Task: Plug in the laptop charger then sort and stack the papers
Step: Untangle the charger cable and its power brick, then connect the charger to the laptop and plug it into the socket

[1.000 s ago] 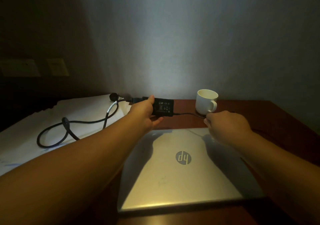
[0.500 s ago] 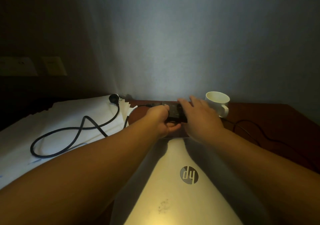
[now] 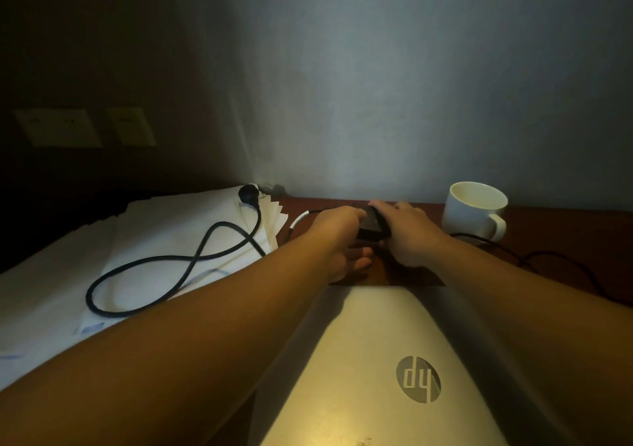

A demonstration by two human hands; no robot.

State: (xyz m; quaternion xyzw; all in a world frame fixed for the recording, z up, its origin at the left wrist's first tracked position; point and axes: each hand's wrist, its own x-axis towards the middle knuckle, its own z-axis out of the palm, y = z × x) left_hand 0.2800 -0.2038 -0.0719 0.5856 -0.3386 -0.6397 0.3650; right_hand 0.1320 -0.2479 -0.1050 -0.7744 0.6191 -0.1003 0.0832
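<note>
The charger brick (image 3: 371, 228) is gripped between the left hand (image 3: 337, 240) and right hand (image 3: 404, 231), probably to free its cable (image 3: 178, 260) from the papers (image 3: 144, 240).

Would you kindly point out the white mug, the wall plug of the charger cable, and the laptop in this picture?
white mug (image 3: 471, 213): head view, on the front of its outer wall.
wall plug (image 3: 247, 194): head view, on the round black plug head lying on the papers.
laptop (image 3: 373, 342): head view, on the bare silver lid above the logo.
</note>
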